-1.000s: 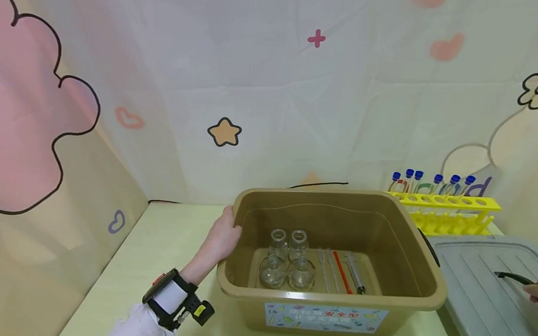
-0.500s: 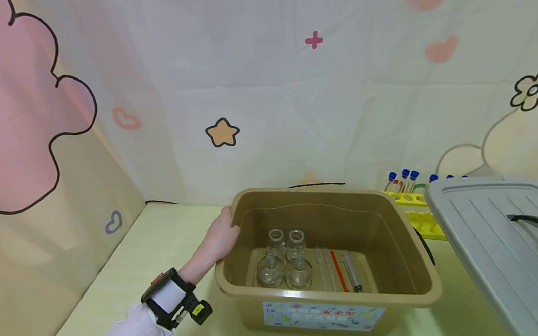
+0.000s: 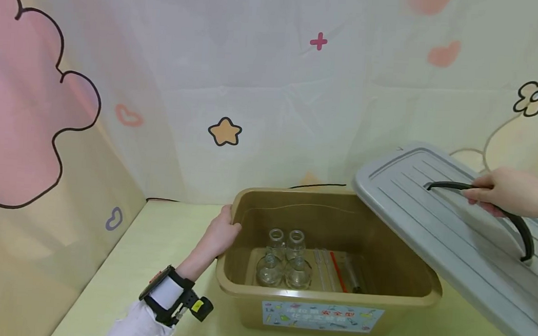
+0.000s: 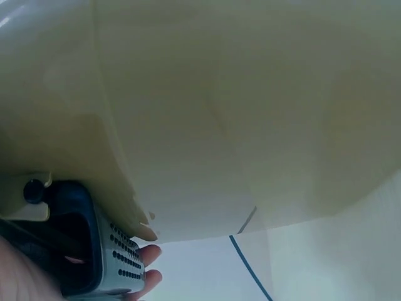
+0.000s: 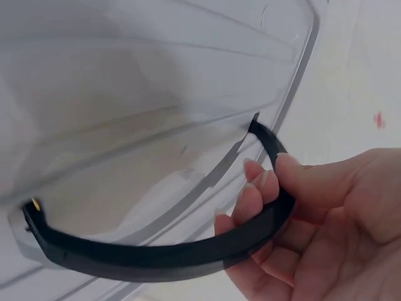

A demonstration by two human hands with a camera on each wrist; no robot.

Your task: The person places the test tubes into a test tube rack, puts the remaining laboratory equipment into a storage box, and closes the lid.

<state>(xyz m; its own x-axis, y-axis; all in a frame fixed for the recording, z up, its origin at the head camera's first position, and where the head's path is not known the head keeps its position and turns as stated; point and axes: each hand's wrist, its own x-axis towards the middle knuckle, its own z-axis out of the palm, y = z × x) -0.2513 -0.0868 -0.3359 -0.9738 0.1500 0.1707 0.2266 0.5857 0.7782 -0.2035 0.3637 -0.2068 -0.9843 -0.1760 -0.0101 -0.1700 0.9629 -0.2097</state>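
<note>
A tan plastic storage bin (image 3: 335,297) sits on the pale table. Several clear glass flasks and bottles (image 3: 286,261), clear droppers (image 3: 324,269), a red stick (image 3: 338,272) and a syringe (image 3: 352,276) lie inside it. At the bin's left edge my left hand (image 3: 218,234) holds the rim; its fingers go partly out of sight there. My right hand (image 3: 503,192) grips the black handle (image 5: 163,257) of a grey ridged lid (image 3: 455,220). Tilted, the lid hangs over the bin's right side and hides its back right corner.
A patterned cloth (image 3: 274,86) hangs right behind the table (image 3: 153,253). The yellow test tube rack seen earlier is now hidden behind the lid. A labelled sticker (image 3: 322,316) is on the bin's front.
The grey lid has risen from the table on the right and moved left over the bin's right edge, carried by my right hand. My left hand stays on the rim.
</note>
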